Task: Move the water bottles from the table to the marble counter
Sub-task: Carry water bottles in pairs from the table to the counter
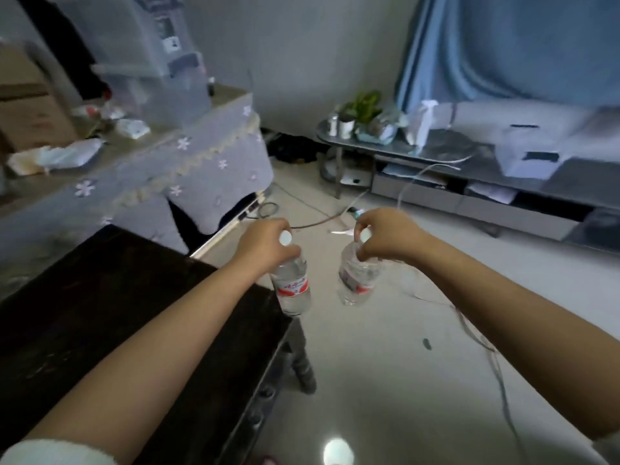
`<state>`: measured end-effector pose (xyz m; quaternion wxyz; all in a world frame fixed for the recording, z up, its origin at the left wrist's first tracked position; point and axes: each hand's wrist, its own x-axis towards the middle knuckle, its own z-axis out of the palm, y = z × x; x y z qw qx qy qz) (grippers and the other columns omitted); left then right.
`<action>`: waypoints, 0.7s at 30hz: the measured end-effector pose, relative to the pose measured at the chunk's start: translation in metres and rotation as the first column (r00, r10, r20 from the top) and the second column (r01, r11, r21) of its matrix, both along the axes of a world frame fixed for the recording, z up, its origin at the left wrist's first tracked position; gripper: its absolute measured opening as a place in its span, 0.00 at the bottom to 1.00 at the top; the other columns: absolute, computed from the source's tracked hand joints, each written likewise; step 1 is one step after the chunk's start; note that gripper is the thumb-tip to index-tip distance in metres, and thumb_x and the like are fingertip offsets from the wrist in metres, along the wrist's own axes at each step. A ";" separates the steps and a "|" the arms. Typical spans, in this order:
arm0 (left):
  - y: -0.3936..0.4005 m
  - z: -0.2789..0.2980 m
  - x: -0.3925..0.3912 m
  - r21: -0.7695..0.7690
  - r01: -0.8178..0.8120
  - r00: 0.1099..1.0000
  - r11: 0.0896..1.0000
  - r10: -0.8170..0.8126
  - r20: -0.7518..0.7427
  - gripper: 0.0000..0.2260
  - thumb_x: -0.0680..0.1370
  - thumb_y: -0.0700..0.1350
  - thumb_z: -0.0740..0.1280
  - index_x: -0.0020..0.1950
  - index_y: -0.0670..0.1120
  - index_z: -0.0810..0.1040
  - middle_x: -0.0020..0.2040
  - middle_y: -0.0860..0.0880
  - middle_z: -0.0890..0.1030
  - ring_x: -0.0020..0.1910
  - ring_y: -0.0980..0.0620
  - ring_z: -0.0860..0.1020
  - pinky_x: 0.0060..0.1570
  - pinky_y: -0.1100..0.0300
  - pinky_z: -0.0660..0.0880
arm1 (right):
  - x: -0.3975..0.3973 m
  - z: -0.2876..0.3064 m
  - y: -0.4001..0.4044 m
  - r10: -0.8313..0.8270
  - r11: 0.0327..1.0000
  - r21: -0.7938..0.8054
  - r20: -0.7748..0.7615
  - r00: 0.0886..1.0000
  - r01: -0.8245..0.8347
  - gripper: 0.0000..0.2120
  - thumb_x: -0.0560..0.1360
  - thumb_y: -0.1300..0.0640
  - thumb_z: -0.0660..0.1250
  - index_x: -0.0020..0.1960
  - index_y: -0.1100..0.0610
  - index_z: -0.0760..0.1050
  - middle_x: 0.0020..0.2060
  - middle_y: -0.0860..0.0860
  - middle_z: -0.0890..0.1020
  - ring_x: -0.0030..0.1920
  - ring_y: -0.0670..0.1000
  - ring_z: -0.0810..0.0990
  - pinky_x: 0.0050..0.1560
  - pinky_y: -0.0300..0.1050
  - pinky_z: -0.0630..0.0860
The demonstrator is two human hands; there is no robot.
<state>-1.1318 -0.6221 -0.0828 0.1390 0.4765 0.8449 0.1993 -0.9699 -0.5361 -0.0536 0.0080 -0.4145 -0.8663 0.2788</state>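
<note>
Two clear water bottles hang upright in the air, the left bottle point(291, 286) over the dark table's point(100, 313) far corner, the right bottle point(357, 278) over pale floor point(385, 364). Your left hand point(268, 245) and right hand point(382, 236) each clamp a bottle at the neck, just below its white cap. Both forearms reach forward, nearly straight, wrists bent down.

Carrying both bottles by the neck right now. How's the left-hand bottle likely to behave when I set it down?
The left-hand bottle, gripped at the neck by the left hand, looks nearly full, so probably heavy for its size. Being tall and narrow, it may tip if landed off-square. Its clear thin plastic likely dents under a body squeeze, and the round body would roll if it fell.
</note>
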 end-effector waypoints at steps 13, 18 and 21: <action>0.225 0.014 0.247 0.082 0.471 0.879 0.878 -0.475 0.046 0.09 0.71 0.44 0.72 0.49 0.43 0.79 0.44 0.48 0.74 0.44 0.50 0.72 0.39 0.62 0.66 | 0.282 0.006 0.139 -0.684 0.727 -0.155 -0.085 0.724 0.669 0.10 0.68 0.66 0.71 0.49 0.64 0.79 0.35 0.55 0.76 0.28 0.49 0.74 0.30 0.40 0.76; 0.319 0.020 0.291 0.075 0.582 0.810 0.810 -0.585 0.041 0.07 0.70 0.44 0.72 0.43 0.47 0.75 0.43 0.48 0.75 0.44 0.51 0.72 0.30 0.64 0.65 | 0.341 0.006 0.218 -0.740 0.671 -0.164 -0.088 0.667 0.723 0.06 0.68 0.67 0.71 0.44 0.64 0.78 0.35 0.57 0.75 0.31 0.52 0.75 0.30 0.40 0.76; 0.381 0.028 0.311 0.064 0.627 0.777 0.776 -0.629 0.024 0.07 0.69 0.43 0.72 0.44 0.46 0.76 0.43 0.48 0.76 0.44 0.49 0.73 0.39 0.61 0.68 | 0.363 0.013 0.275 -0.712 0.683 -0.197 0.036 0.701 0.704 0.06 0.69 0.67 0.70 0.41 0.61 0.73 0.35 0.56 0.73 0.30 0.52 0.74 0.29 0.40 0.77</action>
